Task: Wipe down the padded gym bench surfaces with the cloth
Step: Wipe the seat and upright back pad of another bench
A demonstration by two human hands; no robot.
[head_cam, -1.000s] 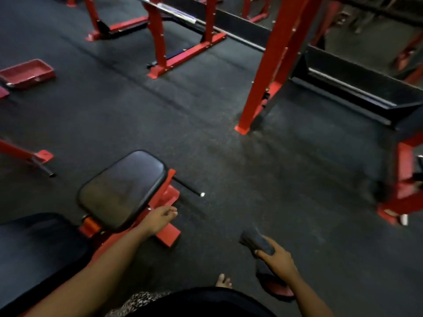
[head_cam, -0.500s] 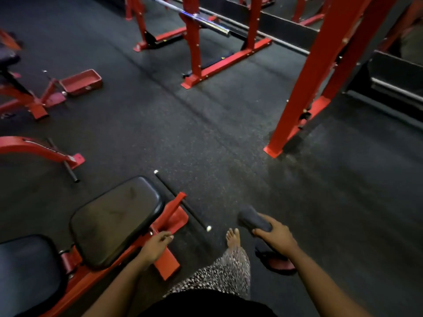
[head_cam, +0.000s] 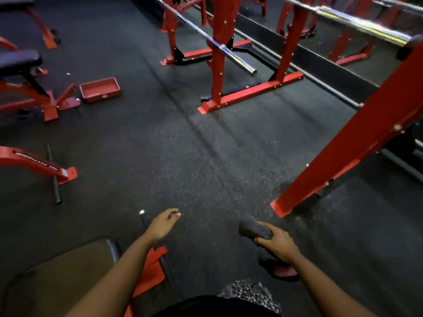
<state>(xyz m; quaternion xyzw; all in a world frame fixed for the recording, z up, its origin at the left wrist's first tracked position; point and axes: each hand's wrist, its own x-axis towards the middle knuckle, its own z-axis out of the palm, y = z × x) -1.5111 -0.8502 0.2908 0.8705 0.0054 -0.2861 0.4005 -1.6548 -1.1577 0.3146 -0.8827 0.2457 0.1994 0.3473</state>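
Gym floor (head_cam: 183,156); one cloth (head_cam: 251,228) in right hand (head_cam: 278,244); left hand (head_cam: 163,223) loose.

Two hands (head_cam: 163,223) (head_cam: 278,243), one cloth (head_cam: 253,228), one red tray (head_cam: 100,95), two barbells (head_cam: 237,60) (head_cam: 357,23)

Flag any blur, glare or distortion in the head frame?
Head view: dim overall, and the dark floor swallows detail; strong glare and smear on the chrome barbell at top right; the wide-angle lens tilts the red upright; the bench pad at lower left is soft and washed brownish; the left hand and the right hand gripping the cloth are mildly soft.
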